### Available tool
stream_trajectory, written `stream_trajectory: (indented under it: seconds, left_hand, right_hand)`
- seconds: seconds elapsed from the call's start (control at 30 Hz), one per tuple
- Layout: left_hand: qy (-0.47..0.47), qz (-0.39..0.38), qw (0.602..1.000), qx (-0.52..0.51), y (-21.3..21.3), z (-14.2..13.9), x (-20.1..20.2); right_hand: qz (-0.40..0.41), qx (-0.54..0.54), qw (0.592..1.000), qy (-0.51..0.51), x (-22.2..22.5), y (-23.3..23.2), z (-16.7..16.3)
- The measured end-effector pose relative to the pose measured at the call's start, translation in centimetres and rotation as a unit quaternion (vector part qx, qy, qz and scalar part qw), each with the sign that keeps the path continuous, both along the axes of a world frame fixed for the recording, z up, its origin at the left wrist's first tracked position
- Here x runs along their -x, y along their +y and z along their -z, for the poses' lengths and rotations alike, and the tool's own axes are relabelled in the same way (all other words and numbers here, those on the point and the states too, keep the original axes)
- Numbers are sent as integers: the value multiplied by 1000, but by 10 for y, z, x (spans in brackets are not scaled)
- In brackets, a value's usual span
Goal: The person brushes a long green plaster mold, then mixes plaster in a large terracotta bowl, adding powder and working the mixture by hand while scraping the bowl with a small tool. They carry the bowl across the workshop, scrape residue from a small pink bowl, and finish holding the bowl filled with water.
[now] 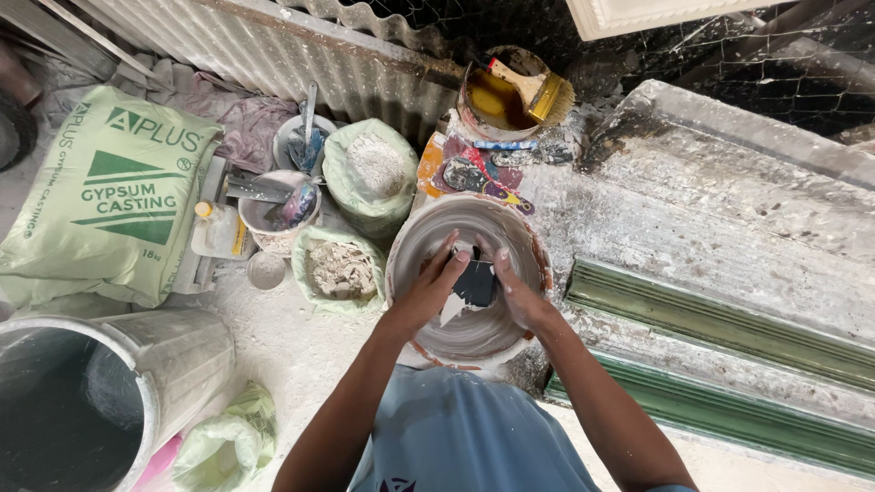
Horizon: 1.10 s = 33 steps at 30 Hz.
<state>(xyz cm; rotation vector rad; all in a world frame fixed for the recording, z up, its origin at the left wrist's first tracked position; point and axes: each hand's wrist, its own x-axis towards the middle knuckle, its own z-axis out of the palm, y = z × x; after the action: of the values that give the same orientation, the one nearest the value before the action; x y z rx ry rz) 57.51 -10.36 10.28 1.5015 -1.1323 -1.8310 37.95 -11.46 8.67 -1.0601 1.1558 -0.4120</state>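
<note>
Plaster-smeared mixing bowl (428, 239) sits just right of two green bags holding white powder (376, 164) and broken plaster lumps (341, 270). Inside it, the left hand (430, 284) and right hand (512, 284) close together on a dark scraper (476, 282), seemingly wiping its white-coated blade.

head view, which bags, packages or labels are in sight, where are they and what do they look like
Printed sack: far left on the floor, lying flat, pale green with dark green lettering and triangle marks.
Open bag of white powder: left of the basin's top, light green, rolled down.
Open bag of pale lumps: just left of the basin, light green.
Small bottle: beside the sack, clear with yellow cap and yellow label.
No screens or signs.
</note>
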Motion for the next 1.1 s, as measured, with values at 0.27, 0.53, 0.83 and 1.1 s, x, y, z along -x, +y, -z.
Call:
stream_trajectory:
  seconds: [0.27,0.53,0.83,1.1]
  left_hand:
    - [22,-107,982,153,9,-4,13]
    - [18,-113,993,30,-4,20,14]
    - [-197,-8,935,295,17,-17,20]
    - [-377,-36,831,408,10,-15,19]
  right_hand:
    - [189,56,971,-132,-12,5,15]
    - [308,-178,920,-166,-13,-1,44]
    - [136,-40,978,-153,32,2,97]
    - [191,-192,961,53,-12,-7,4]
